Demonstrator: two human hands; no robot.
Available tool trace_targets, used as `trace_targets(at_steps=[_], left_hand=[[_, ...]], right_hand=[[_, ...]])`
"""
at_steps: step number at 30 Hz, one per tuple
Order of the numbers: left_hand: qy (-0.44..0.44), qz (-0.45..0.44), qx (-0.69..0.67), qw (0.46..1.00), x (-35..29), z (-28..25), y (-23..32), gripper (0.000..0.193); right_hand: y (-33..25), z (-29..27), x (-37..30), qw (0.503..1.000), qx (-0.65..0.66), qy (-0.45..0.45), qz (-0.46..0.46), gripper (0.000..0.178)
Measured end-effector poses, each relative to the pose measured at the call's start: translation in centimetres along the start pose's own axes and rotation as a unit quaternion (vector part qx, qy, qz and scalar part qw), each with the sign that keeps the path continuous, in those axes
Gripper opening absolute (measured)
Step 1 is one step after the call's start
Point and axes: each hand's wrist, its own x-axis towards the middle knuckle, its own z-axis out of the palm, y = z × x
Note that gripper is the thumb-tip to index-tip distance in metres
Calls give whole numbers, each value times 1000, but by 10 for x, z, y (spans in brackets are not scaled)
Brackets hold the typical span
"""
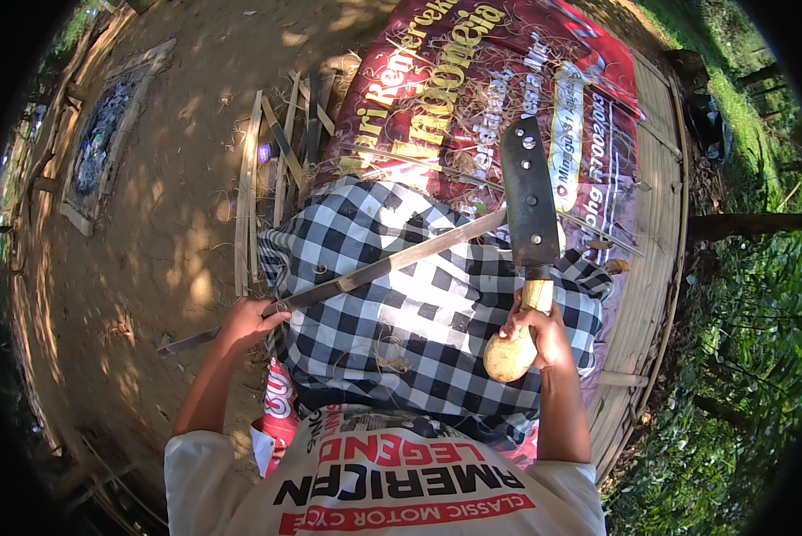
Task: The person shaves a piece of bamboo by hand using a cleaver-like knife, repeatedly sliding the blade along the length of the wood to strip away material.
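My left hand is closed around a long bamboo strip, which slants across my lap. The strip's far end reaches up to the right, meeting the edge of a broad dark blade in the picture. That blade belongs to a cleaver with several holes or rivets along it. My right hand grips the cleaver by its pale wooden handle, which ends in a thick rounded knob. The cleaver points away from me. Beneath both tools, a black-and-white checked cloth covers my legs.
A dark red printed banner strewn with thin shavings lies ahead on a bamboo platform. Several bamboo strips lie at the left edge. Dirt ground and a framed ash pit are farther left; greenery grows on the right.
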Motion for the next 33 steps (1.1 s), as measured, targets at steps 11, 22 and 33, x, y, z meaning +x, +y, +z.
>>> trace_targets(at_steps=[11, 22, 33], left_hand=[[8, -10, -28, 1000, -3, 5, 5, 35], [6, -32, -45, 998, 2, 12, -4, 40], [23, -9, -44, 999, 7, 14, 0, 36]], right_hand=[[-12, -8, 0, 1000, -11, -18, 13, 32], [-17, 2, -1, 999, 52, 4, 11, 36], [-15, 9, -1, 996, 88, 2, 7, 35]])
